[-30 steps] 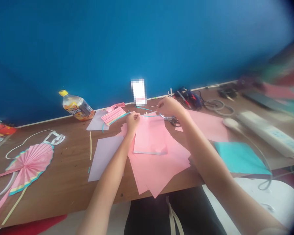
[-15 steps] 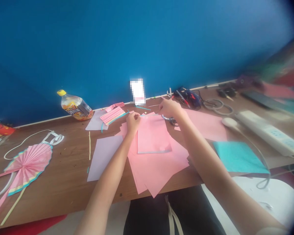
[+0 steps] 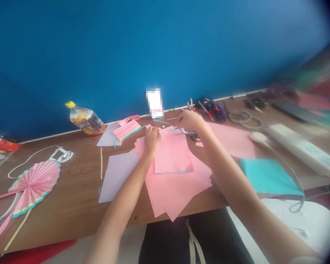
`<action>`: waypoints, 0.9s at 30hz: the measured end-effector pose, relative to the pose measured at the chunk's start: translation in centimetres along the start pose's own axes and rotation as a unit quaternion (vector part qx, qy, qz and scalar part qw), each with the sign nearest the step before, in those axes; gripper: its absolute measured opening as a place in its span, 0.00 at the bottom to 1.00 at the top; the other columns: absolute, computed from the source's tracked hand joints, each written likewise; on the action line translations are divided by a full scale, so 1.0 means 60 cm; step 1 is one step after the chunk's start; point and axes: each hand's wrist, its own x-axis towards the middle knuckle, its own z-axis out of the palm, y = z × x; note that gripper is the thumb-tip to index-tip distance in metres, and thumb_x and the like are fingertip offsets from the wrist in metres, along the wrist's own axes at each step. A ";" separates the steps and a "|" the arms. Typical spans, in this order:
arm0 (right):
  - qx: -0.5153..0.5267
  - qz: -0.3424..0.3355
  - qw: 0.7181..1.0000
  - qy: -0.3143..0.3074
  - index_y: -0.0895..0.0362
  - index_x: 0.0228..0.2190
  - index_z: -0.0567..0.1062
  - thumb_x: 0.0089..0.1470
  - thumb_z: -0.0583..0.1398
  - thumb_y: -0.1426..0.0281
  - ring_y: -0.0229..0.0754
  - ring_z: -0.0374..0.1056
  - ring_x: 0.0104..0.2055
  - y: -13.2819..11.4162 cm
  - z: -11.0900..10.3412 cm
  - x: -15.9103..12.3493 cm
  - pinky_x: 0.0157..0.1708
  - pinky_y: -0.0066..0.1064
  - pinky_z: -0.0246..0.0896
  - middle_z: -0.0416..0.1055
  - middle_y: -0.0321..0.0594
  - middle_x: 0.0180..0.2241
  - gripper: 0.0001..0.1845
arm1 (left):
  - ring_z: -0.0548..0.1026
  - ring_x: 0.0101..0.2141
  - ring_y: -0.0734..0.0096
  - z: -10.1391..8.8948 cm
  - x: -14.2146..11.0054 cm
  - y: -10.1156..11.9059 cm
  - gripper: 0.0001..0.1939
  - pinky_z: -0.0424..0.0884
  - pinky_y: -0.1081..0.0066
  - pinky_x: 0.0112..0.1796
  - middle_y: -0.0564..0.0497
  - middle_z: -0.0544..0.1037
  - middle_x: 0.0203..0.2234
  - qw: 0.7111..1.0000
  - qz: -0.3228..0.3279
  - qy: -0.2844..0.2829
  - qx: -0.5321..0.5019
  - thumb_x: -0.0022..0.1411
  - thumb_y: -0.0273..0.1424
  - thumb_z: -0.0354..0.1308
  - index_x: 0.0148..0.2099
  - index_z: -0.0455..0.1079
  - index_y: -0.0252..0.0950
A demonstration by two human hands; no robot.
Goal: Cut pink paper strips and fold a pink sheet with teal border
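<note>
Head view, looking down on the worktop (image 3: 71,194): my left grip (image 3: 152,141) sits at the top edge of a pink paper sheet (image 3: 172,152), fingers bunched together and pointing down, but I can't tell whether it's clamped on something or only pressing the paper. My right grip (image 3: 191,121) is just past the far end of that edge, its fingertips close together, and again I can't tell if anything thin is pinched there. A teal paper strip (image 3: 169,129) lies between the two grips along the sheet's top edge, near both. Partly hidden below the right grip is what looks like a pair of scissors (image 3: 191,134). The sheet rests on a loose pile of pink paper (image 3: 178,194), with a lilac paper sheet (image 3: 117,176) just left of it. Farther left are a pleated pink paper piece (image 3: 125,129) and a finished-looking pleated paper fan (image 3: 33,187). A plastic bottle with a yellow cap (image 3: 85,118) stands near the blue wall (image 3: 126,55), and a teal paper square (image 3: 269,177) and a white power strip (image 3: 299,148) are off to the right. Handling-wise, a strip this thin seems best kept flat and lined up with the edge, using light finger pressure so it doesn't crease.
</note>
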 end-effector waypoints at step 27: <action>0.014 0.008 1.000 0.007 0.52 0.31 0.80 0.44 0.63 0.67 0.43 0.69 0.36 0.002 -0.011 -0.007 0.34 0.29 0.60 0.76 0.41 0.36 0.10 | 0.69 0.55 0.59 0.021 -0.048 0.024 0.22 0.66 0.57 0.56 0.40 0.73 0.51 0.997 0.040 -0.062 -0.020 0.64 0.20 0.42 0.58 0.63 0.35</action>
